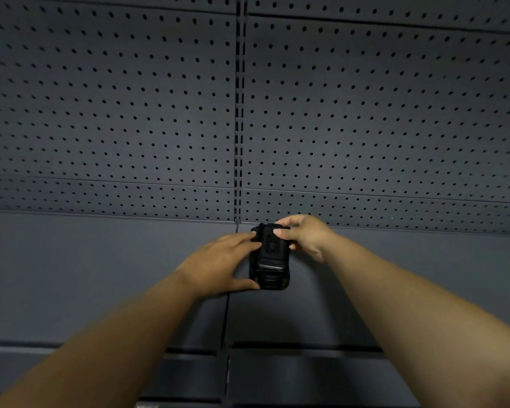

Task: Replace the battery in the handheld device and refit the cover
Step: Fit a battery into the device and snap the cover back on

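One black handheld device (269,257) is lying back-up on the grey shelf (100,275), just right of frame centre, below the pegboard wall (130,113). Two bare hands are gripping it. The left hand (218,265) is clamping its left edge, fingers near the top and thumb at the lower corner. The right hand (305,235) is pinching the device's upper end between thumb and fingers. Whether the cover is seated cannot be determined.

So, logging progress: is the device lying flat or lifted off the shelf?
Lying flat: the device rests on the shelf, left hand and right hand gripping it.
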The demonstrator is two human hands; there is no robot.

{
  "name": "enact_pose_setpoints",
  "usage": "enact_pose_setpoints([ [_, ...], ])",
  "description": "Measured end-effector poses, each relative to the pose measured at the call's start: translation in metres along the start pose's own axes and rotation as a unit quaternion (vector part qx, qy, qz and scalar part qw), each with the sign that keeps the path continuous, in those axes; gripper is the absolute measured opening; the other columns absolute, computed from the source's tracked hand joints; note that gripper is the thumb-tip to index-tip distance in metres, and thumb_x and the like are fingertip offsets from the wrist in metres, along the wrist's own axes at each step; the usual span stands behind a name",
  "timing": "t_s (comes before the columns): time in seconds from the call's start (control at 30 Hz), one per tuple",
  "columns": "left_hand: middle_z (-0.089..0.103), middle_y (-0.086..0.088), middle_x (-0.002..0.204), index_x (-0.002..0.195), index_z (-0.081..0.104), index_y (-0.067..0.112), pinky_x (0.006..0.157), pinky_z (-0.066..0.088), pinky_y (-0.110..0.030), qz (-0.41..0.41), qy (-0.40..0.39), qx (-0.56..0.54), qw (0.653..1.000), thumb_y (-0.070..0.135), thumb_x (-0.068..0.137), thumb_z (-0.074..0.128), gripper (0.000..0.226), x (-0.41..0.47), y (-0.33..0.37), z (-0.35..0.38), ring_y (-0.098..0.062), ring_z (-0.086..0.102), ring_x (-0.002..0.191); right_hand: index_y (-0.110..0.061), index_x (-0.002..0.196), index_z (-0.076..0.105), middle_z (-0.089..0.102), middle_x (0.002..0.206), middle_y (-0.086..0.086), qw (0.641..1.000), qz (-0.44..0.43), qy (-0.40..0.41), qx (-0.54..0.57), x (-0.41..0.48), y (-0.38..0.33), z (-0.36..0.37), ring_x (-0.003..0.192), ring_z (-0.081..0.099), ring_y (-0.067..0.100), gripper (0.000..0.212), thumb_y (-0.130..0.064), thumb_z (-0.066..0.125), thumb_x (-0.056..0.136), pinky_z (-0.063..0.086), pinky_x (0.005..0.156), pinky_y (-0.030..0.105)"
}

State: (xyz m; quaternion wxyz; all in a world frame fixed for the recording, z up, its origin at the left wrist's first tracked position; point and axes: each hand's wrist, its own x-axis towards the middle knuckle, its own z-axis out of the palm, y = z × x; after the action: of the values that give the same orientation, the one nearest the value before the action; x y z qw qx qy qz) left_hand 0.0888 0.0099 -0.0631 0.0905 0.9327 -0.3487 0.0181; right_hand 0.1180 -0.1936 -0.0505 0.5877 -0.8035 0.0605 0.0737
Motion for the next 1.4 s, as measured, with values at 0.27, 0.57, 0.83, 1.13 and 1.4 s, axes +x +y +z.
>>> enact_pose_setpoints([
  [0.27,0.018,0.003,0.158,0.145,0.026,0.027,0.119,0.019,-0.032,0.028,-0.001,0.016,0.999,0.058,0.079,0.058,0.080,0.004,-0.005,0.003,-0.016,0.018,0.145,0.000,0.126,0.055,0.059,0.096,0.006,0.999,0.020,-0.037,-0.023,0.000,0.003,-0.001,0.077,0.054,0.009,0.041,0.003,0.061,0.086,0.042,0.061,0.016],
  [0.57,0.018,0.004,0.158,0.145,0.028,0.029,0.118,0.018,-0.031,0.046,-0.025,0.020,0.998,0.056,0.082,0.056,0.074,0.009,-0.007,0.003,-0.016,0.020,0.145,0.002,0.116,0.060,0.052,0.073,0.000,0.998,0.016,0.014,-0.063,-0.002,0.016,0.003,0.066,0.050,0.010,0.034,-0.003,0.067,0.083,0.041,0.063,0.018],
  [0.83,0.019,0.003,0.158,0.144,0.030,0.031,0.118,0.016,-0.029,0.064,-0.049,-0.001,0.997,0.053,0.083,0.057,0.070,0.015,-0.011,0.007,-0.014,0.019,0.145,-0.003,0.118,0.061,0.046,0.070,-0.003,0.992,0.010,0.022,-0.121,-0.005,0.015,0.005,0.060,0.043,0.006,0.035,-0.010,0.068,0.084,0.034,0.056,0.015],
  [1.13,0.028,0.002,0.155,0.141,0.037,0.030,0.118,0.025,-0.029,0.062,-0.085,-0.008,0.994,0.051,0.084,0.057,0.064,0.018,-0.013,0.009,-0.014,0.030,0.141,-0.012,0.126,0.051,0.043,0.070,-0.007,0.974,-0.031,0.025,-0.223,-0.007,0.016,0.004,0.062,0.041,0.003,0.046,-0.016,0.068,0.084,0.033,0.058,0.015],
  [1.4,0.029,0.002,0.155,0.141,0.038,0.028,0.116,0.025,-0.029,0.061,-0.090,-0.007,0.994,0.050,0.084,0.057,0.064,0.018,-0.011,0.006,-0.015,0.032,0.140,-0.020,0.135,0.051,0.057,0.120,0.009,0.912,-0.071,0.024,-0.402,-0.016,0.015,0.005,0.116,0.053,0.025,0.049,-0.035,0.058,0.090,0.039,0.091,0.025],
])
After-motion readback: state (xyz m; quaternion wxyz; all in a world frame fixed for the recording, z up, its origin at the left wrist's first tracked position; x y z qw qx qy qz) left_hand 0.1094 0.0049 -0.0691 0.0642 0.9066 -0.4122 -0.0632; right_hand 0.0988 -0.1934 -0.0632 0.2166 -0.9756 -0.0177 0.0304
